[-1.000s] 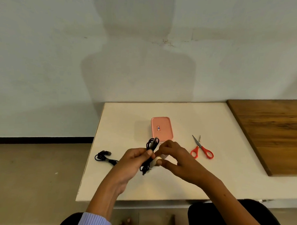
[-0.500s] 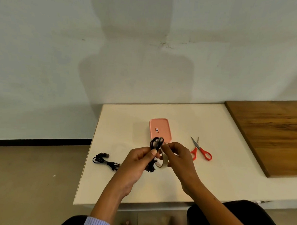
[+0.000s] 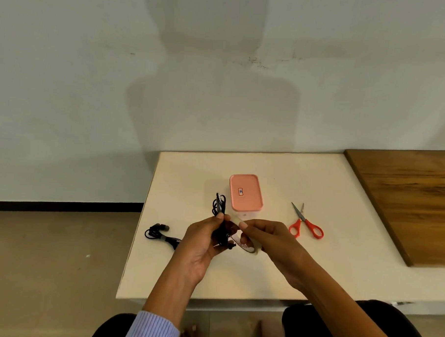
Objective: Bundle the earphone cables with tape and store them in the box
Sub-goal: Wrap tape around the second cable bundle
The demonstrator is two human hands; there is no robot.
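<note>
- The left hand (image 3: pixel 203 240) grips a coiled black earphone cable (image 3: pixel 219 206) upright above the surface (image 3: pixel 275 277), loops sticking up past the fingers.
- The right hand (image 3: pixel 269 236) pinches a roll of tape (image 3: pixel 248 246) just beside the coil, a pale strip running from the roll towards it.
- To my eye, the wrap wants a firm pinch at the coil's middle, with the strip kept taut as it goes round so the loops don't spring loose.
- A second earphone cable (image 3: pixel 160 233) lies near the surface's left edge.
- The pink box (image 3: pixel 245 192), lid on, sits beyond the hands; red-handled scissors (image 3: pixel 306 223) lie to its right.
- The cream surface meets a plain wall; a wooden top (image 3: pixel 413 202) adjoins on the right, bare floor on the left.
</note>
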